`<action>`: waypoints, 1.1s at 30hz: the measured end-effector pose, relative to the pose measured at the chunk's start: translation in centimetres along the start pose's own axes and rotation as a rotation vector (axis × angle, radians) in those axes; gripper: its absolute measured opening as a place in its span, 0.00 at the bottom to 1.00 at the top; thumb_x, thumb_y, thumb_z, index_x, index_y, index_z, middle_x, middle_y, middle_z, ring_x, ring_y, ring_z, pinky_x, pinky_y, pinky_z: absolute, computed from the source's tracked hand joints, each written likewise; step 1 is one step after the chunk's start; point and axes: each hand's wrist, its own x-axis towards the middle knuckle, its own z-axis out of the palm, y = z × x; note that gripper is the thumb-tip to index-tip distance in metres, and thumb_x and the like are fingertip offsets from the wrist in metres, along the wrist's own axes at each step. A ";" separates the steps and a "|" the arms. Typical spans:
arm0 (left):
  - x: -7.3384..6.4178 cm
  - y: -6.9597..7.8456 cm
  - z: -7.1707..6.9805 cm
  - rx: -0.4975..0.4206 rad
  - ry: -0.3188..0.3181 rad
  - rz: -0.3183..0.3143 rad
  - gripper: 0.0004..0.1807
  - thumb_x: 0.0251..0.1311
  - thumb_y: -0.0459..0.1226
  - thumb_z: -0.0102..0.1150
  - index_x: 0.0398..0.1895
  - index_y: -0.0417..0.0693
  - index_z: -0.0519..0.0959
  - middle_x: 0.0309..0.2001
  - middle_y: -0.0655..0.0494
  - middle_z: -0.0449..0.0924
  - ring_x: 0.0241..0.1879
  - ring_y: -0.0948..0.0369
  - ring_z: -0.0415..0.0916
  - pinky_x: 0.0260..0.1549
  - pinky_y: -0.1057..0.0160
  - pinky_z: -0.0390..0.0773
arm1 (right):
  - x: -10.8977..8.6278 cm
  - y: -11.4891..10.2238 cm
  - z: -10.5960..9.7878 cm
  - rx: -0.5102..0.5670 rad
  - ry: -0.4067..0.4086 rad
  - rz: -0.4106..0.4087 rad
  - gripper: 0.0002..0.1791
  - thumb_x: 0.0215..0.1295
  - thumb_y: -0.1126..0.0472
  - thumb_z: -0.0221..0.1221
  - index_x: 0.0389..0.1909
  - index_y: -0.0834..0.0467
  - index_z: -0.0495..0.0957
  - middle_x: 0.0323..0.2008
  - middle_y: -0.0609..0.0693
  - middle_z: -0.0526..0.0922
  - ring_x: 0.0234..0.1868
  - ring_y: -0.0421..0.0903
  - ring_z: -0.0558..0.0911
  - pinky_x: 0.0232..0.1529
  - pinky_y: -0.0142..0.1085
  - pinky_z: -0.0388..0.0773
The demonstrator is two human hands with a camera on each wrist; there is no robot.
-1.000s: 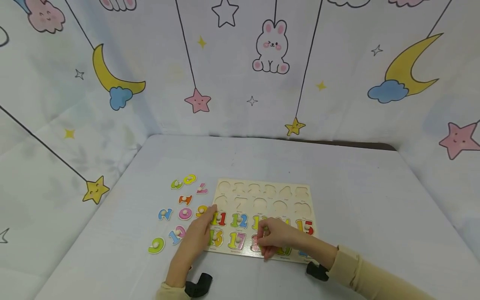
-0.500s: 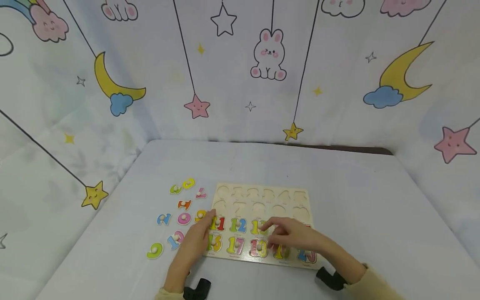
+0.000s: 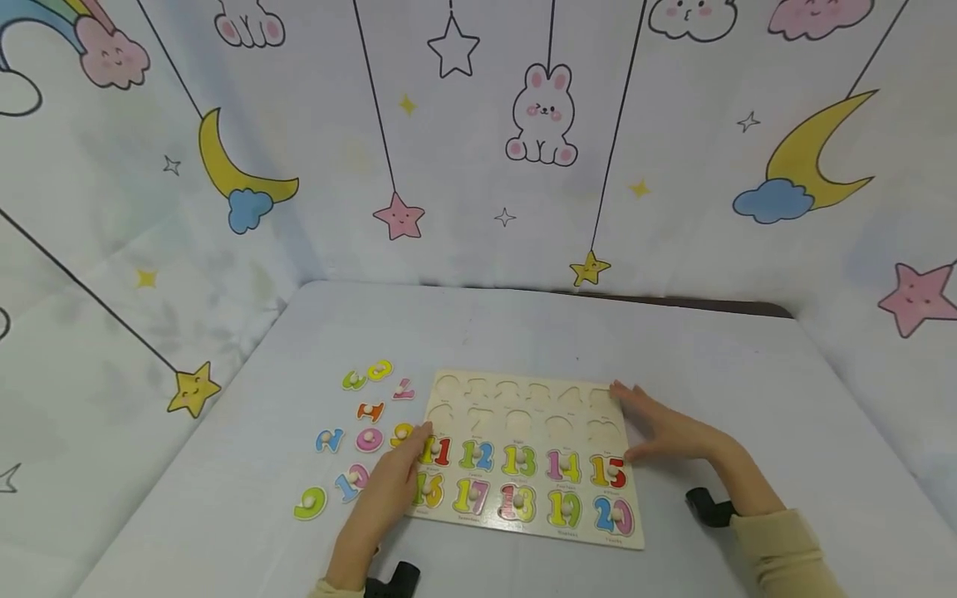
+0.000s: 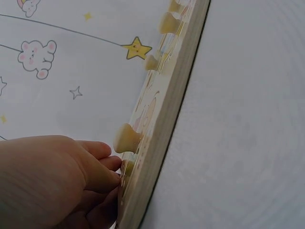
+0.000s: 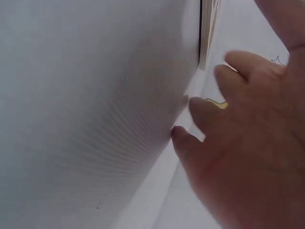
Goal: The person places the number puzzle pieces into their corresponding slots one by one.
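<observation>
A wooden number puzzle board (image 3: 516, 401) lies on the table, its two front rows filled with colourful knobbed numbers 11 to 20, its two back rows bare recesses. Along the board's left edge rests my left hand (image 3: 385, 490), fingertips at the number 11 (image 3: 437, 451). The left wrist view shows that hand (image 4: 62, 179) from the side, fingertips against the edge near a wooden knob (image 4: 127, 138). My right hand (image 3: 676, 428) is spread at the right edge, with fingertips by the back right corner and thumb beside the number 15 (image 3: 609, 472). Its fingers look extended in the right wrist view.
Loose number pieces lie left of the board, among them a green one (image 3: 310, 503), a pink zero (image 3: 369, 440), a blue two (image 3: 329, 440) and an orange one (image 3: 370, 412). A curtain (image 3: 463, 166) with printed stars and moons hangs behind the white table (image 3: 748, 374).
My right hand has moved from over the front-row numbers out to the board's right edge, its fingers spreading and uncovering the 14, 15, 19 and 20. The left hand stays at the left edge.
</observation>
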 end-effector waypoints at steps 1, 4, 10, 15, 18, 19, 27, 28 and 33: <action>-0.1 0.0 0.0 0.001 -0.002 -0.003 0.25 0.65 0.27 0.48 0.66 0.41 0.65 0.64 0.49 0.66 0.64 0.53 0.59 0.58 0.53 0.62 | 0.0 0.1 0.0 -0.008 -0.018 -0.002 0.60 0.45 0.47 0.71 0.71 0.66 0.46 0.70 0.65 0.44 0.68 0.69 0.38 0.60 0.65 0.40; -0.2 -0.1 0.1 0.008 0.003 0.002 0.25 0.65 0.27 0.48 0.66 0.41 0.66 0.64 0.49 0.66 0.64 0.54 0.59 0.58 0.54 0.62 | 0.0 0.2 0.1 -0.041 -0.048 -0.003 0.60 0.44 0.45 0.71 0.71 0.67 0.48 0.70 0.65 0.45 0.68 0.69 0.38 0.60 0.66 0.38; 0.2 -0.2 0.4 0.011 0.004 0.071 0.25 0.63 0.23 0.48 0.65 0.39 0.66 0.64 0.48 0.66 0.64 0.53 0.60 0.58 0.54 0.62 | -0.8 -0.1 -0.1 -0.097 -0.021 0.038 0.61 0.41 0.44 0.72 0.70 0.67 0.49 0.69 0.66 0.48 0.67 0.68 0.41 0.60 0.65 0.39; 0.6 0.1 0.6 0.021 -0.019 0.075 0.27 0.63 0.24 0.50 0.66 0.42 0.65 0.65 0.51 0.64 0.64 0.56 0.59 0.59 0.56 0.61 | -1.3 -0.1 -0.2 -0.098 -0.015 0.051 0.61 0.42 0.44 0.72 0.70 0.67 0.50 0.69 0.66 0.48 0.68 0.68 0.42 0.60 0.65 0.40; 0.6 0.4 0.5 0.058 -0.017 0.106 0.28 0.62 0.24 0.51 0.66 0.42 0.65 0.65 0.50 0.64 0.65 0.56 0.58 0.59 0.55 0.61 | -1.2 0.0 -0.1 -0.087 -0.012 0.042 0.60 0.42 0.44 0.72 0.70 0.67 0.50 0.69 0.66 0.48 0.68 0.68 0.41 0.59 0.66 0.39; 0.6 0.5 0.4 0.067 -0.018 0.121 0.28 0.61 0.23 0.51 0.66 0.41 0.65 0.65 0.50 0.63 0.65 0.55 0.59 0.59 0.55 0.62 | -1.2 0.0 -0.1 -0.082 -0.013 0.039 0.60 0.42 0.45 0.72 0.70 0.68 0.50 0.69 0.66 0.48 0.68 0.68 0.41 0.59 0.66 0.39; -0.1 2.5 -4.9 0.095 -0.102 0.077 0.30 0.60 0.26 0.56 0.67 0.47 0.65 0.60 0.52 0.70 0.60 0.57 0.66 0.56 0.55 0.67 | -0.2 0.2 0.4 -0.076 -0.031 0.006 0.60 0.43 0.44 0.71 0.70 0.67 0.49 0.70 0.66 0.47 0.68 0.67 0.41 0.60 0.65 0.38; -0.2 2.7 -5.8 0.112 -0.093 0.063 0.31 0.59 0.27 0.58 0.67 0.46 0.66 0.58 0.52 0.73 0.57 0.56 0.69 0.53 0.54 0.70 | -0.1 0.1 0.4 -0.073 -0.032 0.005 0.60 0.43 0.45 0.71 0.70 0.67 0.49 0.70 0.66 0.47 0.68 0.68 0.41 0.60 0.65 0.38; -2.4 1.9 -9.3 0.171 -0.109 -0.126 0.26 0.51 0.30 0.67 0.56 0.46 0.75 0.33 0.59 0.76 0.35 0.59 0.73 0.33 0.62 0.76 | 0.2 -0.1 0.1 -0.077 -0.038 0.015 0.60 0.43 0.45 0.71 0.70 0.67 0.49 0.70 0.65 0.46 0.68 0.67 0.41 0.60 0.65 0.38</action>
